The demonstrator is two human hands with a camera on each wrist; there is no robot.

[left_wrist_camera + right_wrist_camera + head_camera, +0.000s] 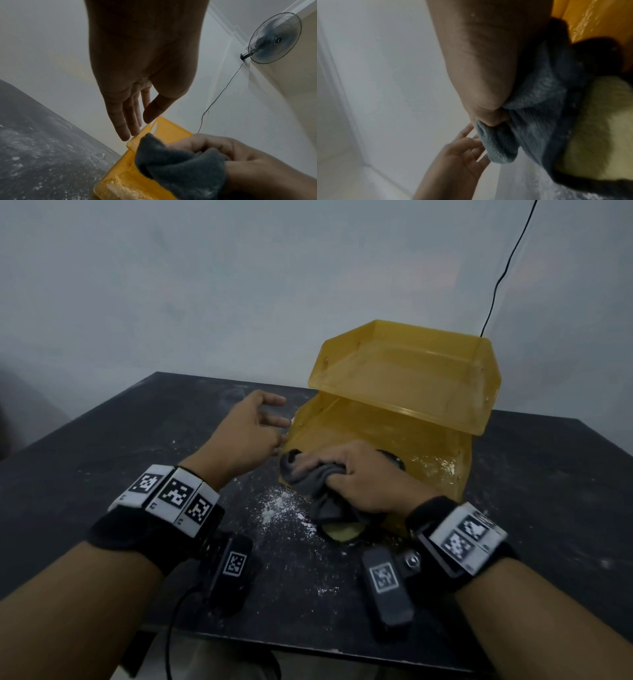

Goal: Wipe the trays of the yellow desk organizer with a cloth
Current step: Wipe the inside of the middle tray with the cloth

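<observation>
Head view: the two-tier translucent yellow plastic desk organizer [394, 412] stood on the dusty black table [102, 446]. The right hand [359, 474] gripped a bunched grey fleece cloth [308, 477] at the lower tray's front edge. The left hand [246, 433] was spread, fingers straight, at the organizer's left wall.

Left wrist view: straight fingertips [123, 134] met the tray's corner; contact could not be confirmed.

Right wrist view: the soft cloth folded readily. The organizer appeared light, rigid and liable to slide; bracing its side wall was advisable.
</observation>
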